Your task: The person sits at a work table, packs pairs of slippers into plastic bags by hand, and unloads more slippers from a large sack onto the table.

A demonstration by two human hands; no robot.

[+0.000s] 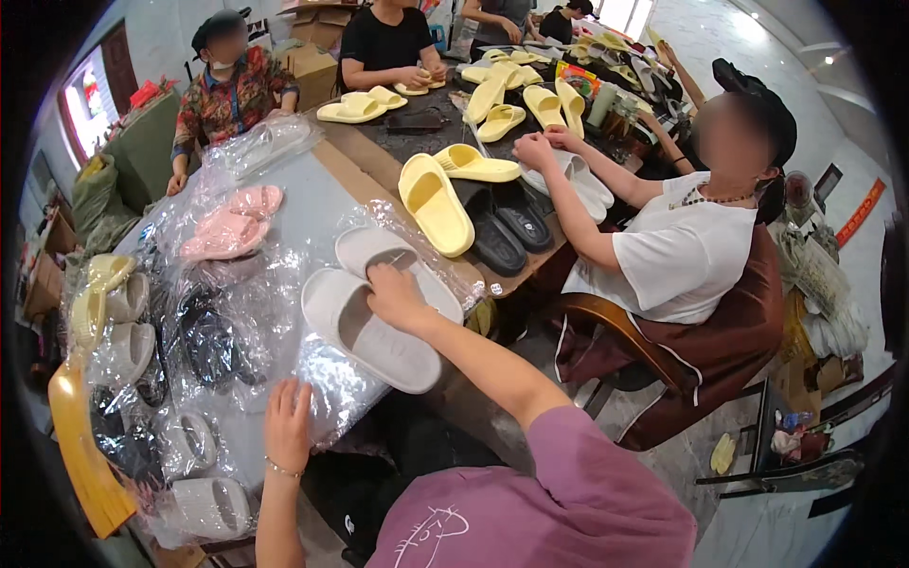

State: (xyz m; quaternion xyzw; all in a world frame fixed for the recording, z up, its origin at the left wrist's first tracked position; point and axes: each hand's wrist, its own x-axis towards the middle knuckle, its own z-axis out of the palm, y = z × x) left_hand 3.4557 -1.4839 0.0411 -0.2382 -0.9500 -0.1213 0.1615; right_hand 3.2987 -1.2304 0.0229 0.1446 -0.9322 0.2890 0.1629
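Observation:
A pair of light grey slide slippers [402, 355] lies toward the near right of the table, toes pointing left and away. My right hand [396, 295] reaches across them, its curled fingers gripping the pair between the two straps; the fingertips are partly hidden. Close to the table's near edge, my left hand [287, 421] holds nothing, its fingers stretched out beside a clear plastic bag [331, 383]. Left of the grey pair are bagged black slippers [222, 336] and bagged pink slippers [232, 225].
Bagged grey slippers [204, 506] and yellow ones [90, 312] line the left edge. Beyond my right hand lie yellow slippers [437, 204] and black slippers [497, 232]. A co-worker [696, 237] sits at the right, handling white slippers [578, 185]. Other people work farther back.

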